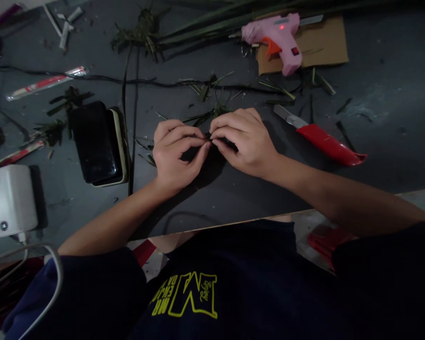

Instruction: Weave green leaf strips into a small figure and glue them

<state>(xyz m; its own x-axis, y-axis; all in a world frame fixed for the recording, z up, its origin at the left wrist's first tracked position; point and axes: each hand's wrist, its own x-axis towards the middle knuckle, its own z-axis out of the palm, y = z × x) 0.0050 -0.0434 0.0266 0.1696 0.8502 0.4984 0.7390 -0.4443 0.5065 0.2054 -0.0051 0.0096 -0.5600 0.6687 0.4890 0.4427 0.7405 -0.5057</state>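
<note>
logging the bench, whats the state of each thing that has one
pink glue gun: red light lit
red-handled knife: blade exposed
black phone: display unlit
white device: cable plugged in
upper red-and-white stick: wrapped
left hand: pinching a small dark piece
right hand: pinching the same piece

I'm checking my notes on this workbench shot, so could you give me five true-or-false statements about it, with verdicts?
1. The left hand and right hand pinch at a small dark piece. True, though it is too small to identify.
2. The red-handled knife lies on the table, apart from both hands. True.
3. The glue gun is green. False: it is pink, with an orange trigger.
4. The black slab lies left of the left hand. True.
5. The white box sits beside the knife. False: it is at the far left, with a cable plugged in.
</note>
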